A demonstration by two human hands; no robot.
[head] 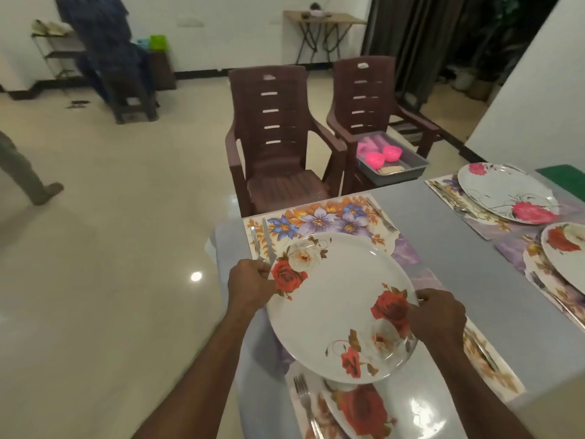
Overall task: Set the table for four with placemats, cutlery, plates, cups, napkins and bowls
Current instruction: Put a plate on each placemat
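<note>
I hold a white plate with red roses (335, 308) over a floral placemat (319, 220) at the table's near left corner. My left hand (250, 285) grips its left rim and my right hand (438, 316) grips its right rim. A knife (269, 240) and a spoon (254, 240) lie on the mat's left side, a fork (380, 215) on its right. Below, another rose plate (361, 410) rests on a mat beside a fork (304, 397). Two more plates sit at the right: one with pink flowers (503, 191) and one at the edge (566, 251).
Two brown plastic chairs (275, 147) stand beyond the table. The right chair holds a grey tray (408, 167) with pink bowls (383, 155) and pink cups. The grey table (468, 264) runs right. A person's leg (28, 175) shows at far left, another person at the back.
</note>
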